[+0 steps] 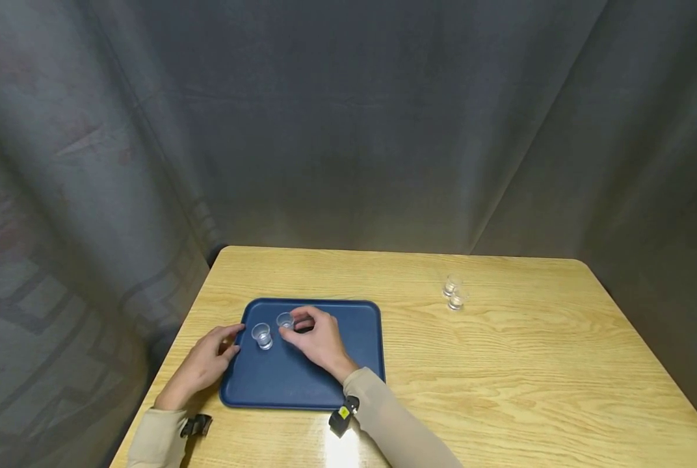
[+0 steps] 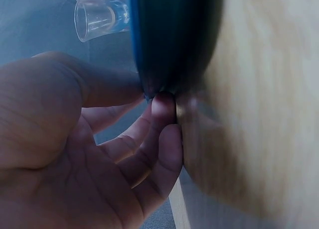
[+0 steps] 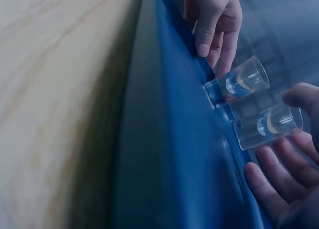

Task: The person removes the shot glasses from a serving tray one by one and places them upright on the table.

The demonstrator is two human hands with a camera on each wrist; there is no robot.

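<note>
Two clear shot glasses stand upright on a dark blue tray [image 1: 302,390]. My right hand [image 1: 319,341] reaches over the tray and holds the right shot glass [image 1: 285,320] between thumb and fingers, its base down at the tray. In the right wrist view this shot glass [image 3: 266,125] sits between the thumb and the spread fingers. The left shot glass [image 1: 261,335] stands close beside it, untouched. My left hand [image 1: 205,361] grips the tray's left rim. The left wrist view shows that thumb [image 2: 112,87] on the rim and fingertips [image 2: 163,108] low against its outer side.
Two more clear shot glasses [image 1: 456,300] stand close together on the wooden table [image 1: 500,364], right of the tray toward the back. Dark grey curtains [image 1: 348,130] hang behind the table and along its sides.
</note>
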